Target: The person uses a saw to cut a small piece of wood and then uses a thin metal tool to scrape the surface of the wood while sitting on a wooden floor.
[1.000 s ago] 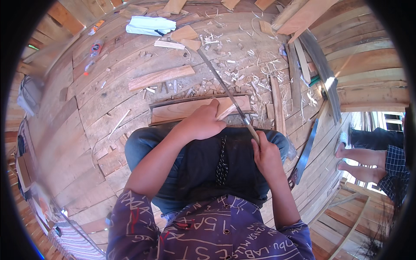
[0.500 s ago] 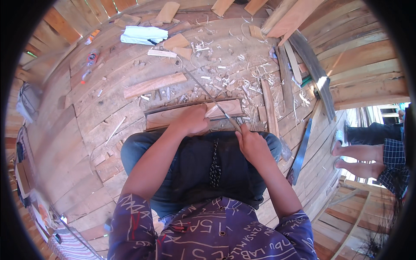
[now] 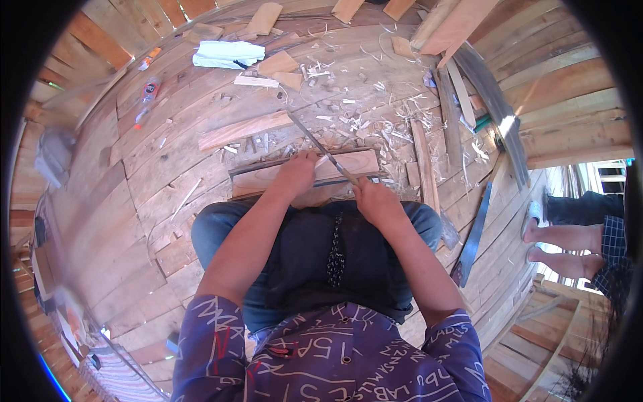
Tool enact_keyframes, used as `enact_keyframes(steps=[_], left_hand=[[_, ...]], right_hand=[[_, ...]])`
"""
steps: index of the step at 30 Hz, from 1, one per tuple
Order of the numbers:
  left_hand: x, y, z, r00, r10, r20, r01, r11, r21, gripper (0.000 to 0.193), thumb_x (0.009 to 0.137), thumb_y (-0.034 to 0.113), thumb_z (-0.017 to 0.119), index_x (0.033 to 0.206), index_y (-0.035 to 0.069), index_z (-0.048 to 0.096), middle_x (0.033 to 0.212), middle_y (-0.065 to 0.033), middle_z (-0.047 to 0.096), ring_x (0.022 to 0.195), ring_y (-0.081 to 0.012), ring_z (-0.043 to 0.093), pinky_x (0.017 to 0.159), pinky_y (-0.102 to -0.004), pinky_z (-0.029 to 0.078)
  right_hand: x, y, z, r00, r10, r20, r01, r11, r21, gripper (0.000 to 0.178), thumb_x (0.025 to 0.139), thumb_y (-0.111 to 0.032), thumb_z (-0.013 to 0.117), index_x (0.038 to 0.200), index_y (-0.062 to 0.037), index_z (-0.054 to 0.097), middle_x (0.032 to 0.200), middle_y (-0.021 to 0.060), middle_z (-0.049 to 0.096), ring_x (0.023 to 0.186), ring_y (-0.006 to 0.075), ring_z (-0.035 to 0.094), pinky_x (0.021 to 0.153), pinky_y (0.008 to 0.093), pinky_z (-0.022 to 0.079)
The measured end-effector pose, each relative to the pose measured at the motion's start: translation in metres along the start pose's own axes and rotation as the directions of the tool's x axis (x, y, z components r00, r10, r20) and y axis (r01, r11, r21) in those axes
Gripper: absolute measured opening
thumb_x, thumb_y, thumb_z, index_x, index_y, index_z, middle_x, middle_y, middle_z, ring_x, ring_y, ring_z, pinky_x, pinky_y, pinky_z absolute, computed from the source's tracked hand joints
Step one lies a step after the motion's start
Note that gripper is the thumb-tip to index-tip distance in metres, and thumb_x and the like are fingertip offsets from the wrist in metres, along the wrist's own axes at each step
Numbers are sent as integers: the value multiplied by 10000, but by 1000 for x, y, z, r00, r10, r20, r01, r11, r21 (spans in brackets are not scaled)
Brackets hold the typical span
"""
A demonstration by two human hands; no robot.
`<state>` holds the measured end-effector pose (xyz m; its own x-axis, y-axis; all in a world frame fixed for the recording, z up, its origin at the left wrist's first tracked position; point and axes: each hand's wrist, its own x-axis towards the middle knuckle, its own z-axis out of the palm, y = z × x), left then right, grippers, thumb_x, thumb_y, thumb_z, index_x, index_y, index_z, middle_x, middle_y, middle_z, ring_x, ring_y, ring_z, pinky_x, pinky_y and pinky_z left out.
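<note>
I sit on a plank floor with a flat wooden board (image 3: 355,163) lying across in front of my knees. My left hand (image 3: 297,173) presses down on the board near its middle. My right hand (image 3: 376,199) grips the handle end of a long thin metal blade (image 3: 315,139). The blade slants up and to the left over the board, its tip out past the board's far edge. Pale wood shavings (image 3: 375,114) lie scattered beyond the board.
A loose plank (image 3: 244,129) lies just beyond the board, a narrow strip (image 3: 422,161) to its right. A light blue cloth (image 3: 221,53) and wood offcuts (image 3: 278,63) sit further out. Long metal strips (image 3: 499,110) lie at right. Another person's bare legs (image 3: 569,241) stand at far right.
The view has shifted so the board and hands sit lower in the picture. The blade has been pushed forward and to the left across the board; my left hand still holds the board down.
</note>
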<state>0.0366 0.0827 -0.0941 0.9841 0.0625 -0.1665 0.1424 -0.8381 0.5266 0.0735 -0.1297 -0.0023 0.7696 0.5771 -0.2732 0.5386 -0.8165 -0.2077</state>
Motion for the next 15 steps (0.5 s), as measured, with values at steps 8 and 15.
enact_keyframes(steps=[8, 15], left_hand=[[-1, 13, -12, 995, 45, -84, -52, 995, -81, 323, 887, 107, 598, 1160, -34, 499, 1138, -264, 587, 1079, -418, 599, 904, -490, 497], [1, 11, 1, 998, 25, 55, -22, 998, -50, 337, 891, 114, 595, 1172, -42, 492, 1131, -277, 596, 1054, -424, 611, 881, -496, 504]], right_hand=[[-6, -5, -14, 998, 48, -33, -48, 999, -9, 278, 982, -285, 532, 993, -12, 584, 782, 230, 678, 771, 406, 692, 679, 504, 564], [-2, 13, 4, 1000, 12, -11, -12, 999, 48, 251, 981, -255, 529, 1002, -8, 566, 757, 272, 657, 761, 469, 658, 698, 560, 532]])
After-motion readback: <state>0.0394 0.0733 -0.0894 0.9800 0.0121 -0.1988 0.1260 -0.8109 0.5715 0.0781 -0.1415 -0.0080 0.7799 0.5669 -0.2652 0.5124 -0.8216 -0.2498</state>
